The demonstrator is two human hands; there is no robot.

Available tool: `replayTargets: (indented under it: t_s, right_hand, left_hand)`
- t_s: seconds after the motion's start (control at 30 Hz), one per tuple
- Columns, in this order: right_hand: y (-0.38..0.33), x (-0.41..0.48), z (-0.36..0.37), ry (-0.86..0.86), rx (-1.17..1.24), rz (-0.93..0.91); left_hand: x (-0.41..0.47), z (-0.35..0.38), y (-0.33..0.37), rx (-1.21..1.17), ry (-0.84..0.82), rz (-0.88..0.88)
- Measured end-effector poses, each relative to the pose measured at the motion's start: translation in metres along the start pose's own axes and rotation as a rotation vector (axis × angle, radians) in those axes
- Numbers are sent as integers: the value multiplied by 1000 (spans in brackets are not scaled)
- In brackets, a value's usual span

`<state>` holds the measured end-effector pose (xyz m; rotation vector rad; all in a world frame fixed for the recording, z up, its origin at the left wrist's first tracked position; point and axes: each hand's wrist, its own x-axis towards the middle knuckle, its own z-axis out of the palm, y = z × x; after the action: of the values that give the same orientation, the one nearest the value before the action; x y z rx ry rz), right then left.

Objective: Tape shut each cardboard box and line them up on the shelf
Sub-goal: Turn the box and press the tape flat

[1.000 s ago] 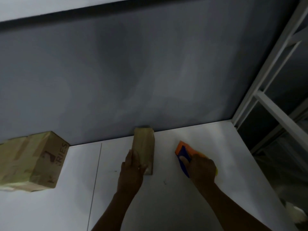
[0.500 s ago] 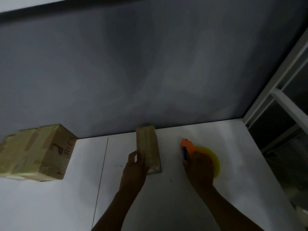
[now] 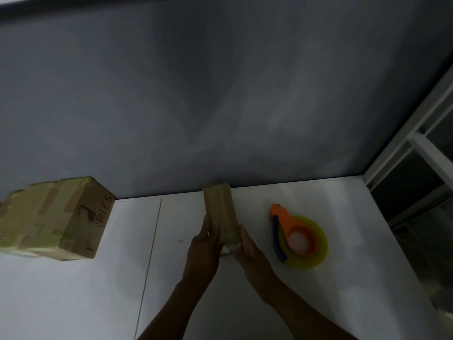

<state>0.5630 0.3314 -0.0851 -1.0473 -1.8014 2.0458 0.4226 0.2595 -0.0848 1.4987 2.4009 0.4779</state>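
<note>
A: Okay, far left of the hands?
B: Big taped box [image 3: 54, 217] on the shelf [image 3: 343, 290], well apart.
A: Hands?
B: Left hand [image 3: 204, 244] and right hand [image 3: 246, 246], fingers straight, pressing the small box [image 3: 219, 212] between them; its far end meets the wall [image 3: 220, 94].
A: Right?
B: Tape dispenser [image 3: 299, 236] lying near the right hand, apart from it.

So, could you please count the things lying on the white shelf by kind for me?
Cardboard boxes: 2, a large box at the left and a small box in the middle.
Tape dispensers: 1, an orange tape dispenser with a yellow roll.
Total: 3.
</note>
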Motion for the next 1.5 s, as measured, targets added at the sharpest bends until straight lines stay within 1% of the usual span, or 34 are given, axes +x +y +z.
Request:
replayTargets:
  t_s: [0.07, 0.17, 0.23, 0.27, 0.3, 0.37, 0.4, 0.43, 0.5, 0.6, 0.67, 0.8, 0.9, 1.07, 1.27, 1.37, 1.5]
  right_hand:
    - [3, 7, 1, 7, -7, 18]
    - [10, 18, -5, 67, 5, 154]
    - [6, 16, -13, 4, -59, 133]
    - [-1, 13, -15, 10, -108, 103]
    - [-5, 12, -19, 85, -173, 52]
    - [-8, 8, -23, 325, -337, -69]
    - [-10, 5, -24, 387, -393, -108]
    - [-10, 4, -23, 390, -447, -122]
    - [-13, 4, -21, 338, -576, -161]
    - [-23, 8, -26, 286, -681, -230]
    - [-27, 14, -29, 228, -780, -226]
    - [-36, 21, -32, 133, -807, -173]
    - [-38, 24, -32, 84, -863, -181]
    - [-39, 21, -29, 72, -857, -203]
    - [-37, 23, -30, 42, -827, -160]
    - [-37, 22, -33, 24, -898, -182]
    - [-35, 26, -35, -54, -997, -155]
  left_hand:
    - [-1, -4, 6, -3, 2, -18]
    - [0, -7, 4, 19, 12, -56]
    - [0, -11, 4, -81, 7, -42]
    - [-3, -13, 4, -162, 4, -26]
    - [-6, -14, 4, -250, 25, -32]
    - [-15, -10, 1, -374, 161, -123]
    - [-19, -9, 1, -412, 231, -196]
    - [-22, -9, 3, -430, 274, -265]
    - [-23, -10, 7, -427, 280, -329]
    - [-21, -11, 15, -422, 227, -301]
    - [-18, -9, 17, -431, 219, -284]
    - [-13, -9, 15, -412, 208, -302]
    - [-13, -11, 13, -416, 207, -310]
    - [-15, -7, 12, -401, 206, -283]
    - [-10, -7, 5, -369, 164, -243]
    - [-9, -8, 2, -377, 148, -190]
    - [-5, -6, -5, -296, 91, -90]
